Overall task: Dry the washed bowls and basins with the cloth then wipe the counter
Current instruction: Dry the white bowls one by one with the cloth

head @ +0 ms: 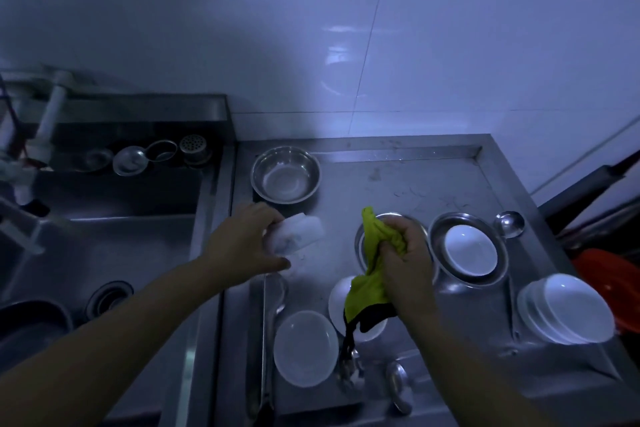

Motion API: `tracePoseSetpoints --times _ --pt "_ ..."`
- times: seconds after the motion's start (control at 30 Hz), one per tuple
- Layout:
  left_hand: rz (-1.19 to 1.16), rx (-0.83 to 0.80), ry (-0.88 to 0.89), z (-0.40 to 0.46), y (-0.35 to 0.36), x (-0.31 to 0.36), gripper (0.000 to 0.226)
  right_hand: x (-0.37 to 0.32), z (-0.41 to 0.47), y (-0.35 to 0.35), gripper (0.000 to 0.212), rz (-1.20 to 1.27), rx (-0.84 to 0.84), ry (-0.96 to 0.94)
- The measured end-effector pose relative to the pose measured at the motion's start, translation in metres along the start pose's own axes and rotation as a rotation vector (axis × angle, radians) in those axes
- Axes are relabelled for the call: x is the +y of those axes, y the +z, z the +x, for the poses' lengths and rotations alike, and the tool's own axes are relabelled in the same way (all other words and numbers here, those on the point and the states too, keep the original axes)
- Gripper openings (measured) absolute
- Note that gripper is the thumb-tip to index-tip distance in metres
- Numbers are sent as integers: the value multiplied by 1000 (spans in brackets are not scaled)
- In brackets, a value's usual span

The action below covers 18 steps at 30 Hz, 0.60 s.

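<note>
Dim bluish light on my feed, white tiled wall (450, 45) at the back, and the whole work surface is a steel counter (398, 184) with a raised lip, scratched and a bit wet-looking. A sink (114, 236) sits off to the left of both hands.

The right hand (405, 260) is clenched around the cloth (372, 263), which is bright yellow-green with a dark edge. Its long axis runs roughly away-to-near: one end pokes up past the fingers toward the wall, and the rest hangs down below the fist toward me, with a dark strap dangling lowest. Under that fist there's a steel bowl (362, 243), mostly hidden.

The left hand (242, 239) is gripping a white bowl (298, 234) tipped on its side, just left of the cloth hand. Beyond it sits a steel basin (285, 173), upright.

Right of the cloth hand: a white bowl inside a steel dish (469, 250), a ladle (509, 224) past that, and a stack of white bowls (568, 308) further right. Below the cloth sit a white plate (306, 347) and another white bowl (337, 302), partly covered.
</note>
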<state>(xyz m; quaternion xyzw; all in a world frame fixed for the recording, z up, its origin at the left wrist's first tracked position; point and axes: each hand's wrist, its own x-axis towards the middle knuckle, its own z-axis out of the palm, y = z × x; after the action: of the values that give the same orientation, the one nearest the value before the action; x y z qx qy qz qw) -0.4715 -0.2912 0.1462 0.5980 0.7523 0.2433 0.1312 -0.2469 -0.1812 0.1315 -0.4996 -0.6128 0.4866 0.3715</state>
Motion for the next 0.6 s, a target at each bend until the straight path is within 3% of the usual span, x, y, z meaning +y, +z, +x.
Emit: tracePoseSetpoints --times 0.17,0.37,0.47,0.6 --pt "-368 114 -132 -27 -29 9 47 -30 -41 19 25 -70 69 -254" --pt "-1046 183 -365 -53 -46 34 16 -70 -77 60 19 -272 48 -719" --pt "-1047 269 -393 -61 -48 45 4 -78 -85 77 16 -665 65 -931" --pt "-985 370 -424 -64 -53 52 5 -90 -106 86 22 -687 -39 -875"
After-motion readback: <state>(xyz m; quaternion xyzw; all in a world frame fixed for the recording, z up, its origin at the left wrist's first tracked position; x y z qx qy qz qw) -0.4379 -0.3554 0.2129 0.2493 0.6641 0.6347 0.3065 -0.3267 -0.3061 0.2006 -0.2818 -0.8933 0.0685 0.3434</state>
